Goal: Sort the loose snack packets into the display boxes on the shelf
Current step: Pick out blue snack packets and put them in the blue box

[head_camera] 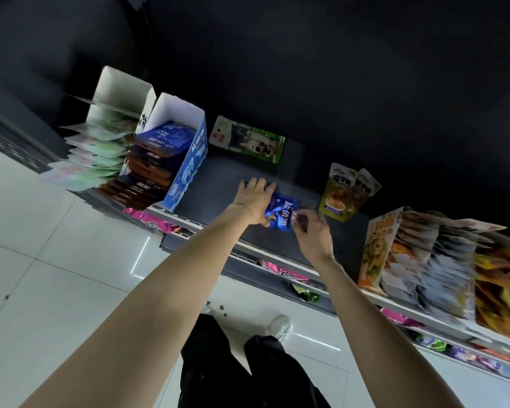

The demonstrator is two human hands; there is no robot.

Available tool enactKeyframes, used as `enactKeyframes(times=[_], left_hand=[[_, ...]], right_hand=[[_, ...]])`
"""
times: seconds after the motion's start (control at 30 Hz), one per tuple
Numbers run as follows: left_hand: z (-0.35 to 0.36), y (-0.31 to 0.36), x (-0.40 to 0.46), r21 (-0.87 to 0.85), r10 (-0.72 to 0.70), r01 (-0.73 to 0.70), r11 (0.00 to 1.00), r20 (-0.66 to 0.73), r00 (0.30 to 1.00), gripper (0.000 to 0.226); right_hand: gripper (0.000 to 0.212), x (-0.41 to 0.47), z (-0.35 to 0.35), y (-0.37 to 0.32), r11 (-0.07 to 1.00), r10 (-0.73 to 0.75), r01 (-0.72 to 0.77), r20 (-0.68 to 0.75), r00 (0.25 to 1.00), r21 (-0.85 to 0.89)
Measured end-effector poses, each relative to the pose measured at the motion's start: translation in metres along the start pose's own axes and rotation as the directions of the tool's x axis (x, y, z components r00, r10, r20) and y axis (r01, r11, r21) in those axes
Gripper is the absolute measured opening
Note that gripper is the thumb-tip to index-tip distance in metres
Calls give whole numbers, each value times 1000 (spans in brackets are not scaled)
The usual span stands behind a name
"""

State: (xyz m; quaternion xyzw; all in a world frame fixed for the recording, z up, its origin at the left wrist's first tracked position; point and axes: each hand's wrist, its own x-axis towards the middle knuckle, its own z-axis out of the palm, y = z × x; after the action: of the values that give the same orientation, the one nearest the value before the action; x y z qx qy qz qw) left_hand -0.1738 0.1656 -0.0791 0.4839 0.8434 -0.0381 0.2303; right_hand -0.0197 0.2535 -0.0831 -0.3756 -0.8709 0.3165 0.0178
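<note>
Blue packet (281,212) lies on the shelf (218,184) btwn both hands, prob. being gathered for the blue box (186,169) to the left, which already holds matching packs. Left hand (255,198): grip wrapped over the packet's left end, fingers curled on it. Right hand (309,228): grip pinching the packet's right corner w/ fingertips. Green packet (248,139) and yellow packets (346,191) sit loose further back, unsorted.
</note>
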Motion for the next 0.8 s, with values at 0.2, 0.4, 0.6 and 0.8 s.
enactKeyframes(times=[0.2, 0.4, 0.6, 0.8], left_hand=[[-21, -7, -31, -271, 84, -148, 951, -233, 969, 40], [-55, -29, -113, -631, -56, -333, 700, -514, 856, 37], [-103, -92, -154, -509, -170, -341, 791, -718, 675, 30], [-121, -163, -149, -705, -463, -252, 663, -651, 602, 32]], right_hand=[[67, -11, -16, -16, 819, 292, -298, 92, 952, 490], [34, -52, -69, -93, 778, 8, 64, -113, 994, 625], [17, -39, -70, -185, 883, -328, 391, -255, 910, 259], [22, 15, -22, -251, 875, -142, 304, -400, 905, 377]])
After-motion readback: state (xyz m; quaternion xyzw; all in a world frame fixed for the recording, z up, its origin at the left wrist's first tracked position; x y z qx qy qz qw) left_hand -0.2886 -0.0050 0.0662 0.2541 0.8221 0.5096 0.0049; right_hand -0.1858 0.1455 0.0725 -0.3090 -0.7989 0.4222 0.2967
